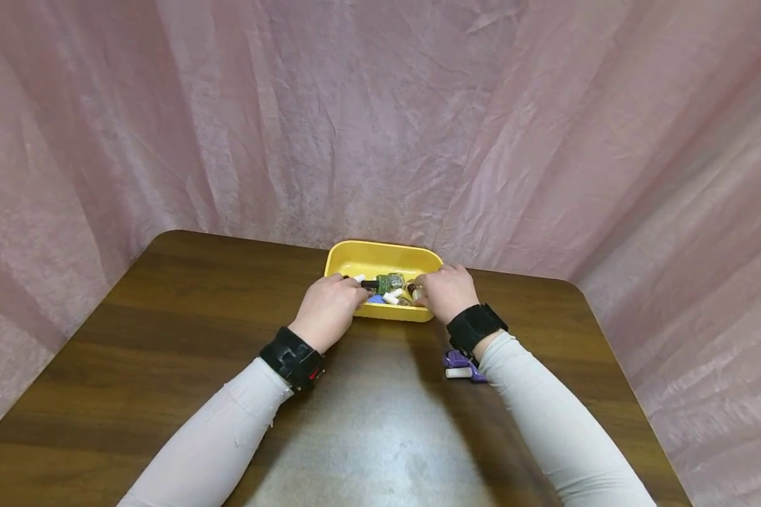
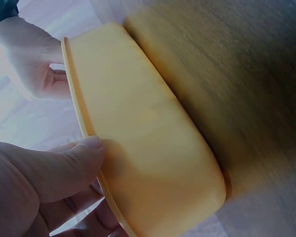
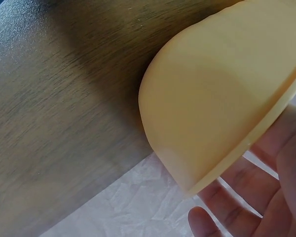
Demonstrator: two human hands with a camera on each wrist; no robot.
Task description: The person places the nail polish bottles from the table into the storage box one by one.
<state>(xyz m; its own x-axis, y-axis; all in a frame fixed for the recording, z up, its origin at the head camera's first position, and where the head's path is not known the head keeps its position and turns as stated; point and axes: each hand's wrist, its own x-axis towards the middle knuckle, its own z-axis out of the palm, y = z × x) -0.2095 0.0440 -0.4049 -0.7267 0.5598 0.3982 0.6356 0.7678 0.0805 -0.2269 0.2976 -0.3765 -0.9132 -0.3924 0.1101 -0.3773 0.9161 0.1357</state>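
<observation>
A yellow plastic tub [image 1: 383, 250] stands at the far side of the table with several small bottles in it, one a green bottle [image 1: 390, 282] with a long black cap. My left hand [image 1: 330, 310] is at its front left corner. In the left wrist view, the thumb [image 2: 84, 153] lies over the rim on the outer wall, the other fingers behind it. My right hand [image 1: 447, 292] reaches over the right end, thumb inside near a small white-capped bottle [image 1: 418, 293]. Its fingertips are mostly hidden by the wall, and I cannot tell whether they hold anything.
Beside my right wrist, on the wooden table [image 1: 228, 338], lie a purple item [image 1: 455, 358] and a white cylindrical piece [image 1: 459, 373], partly under the forearm. A pink curtain [image 1: 380, 127] hangs right behind the tub and along both sides.
</observation>
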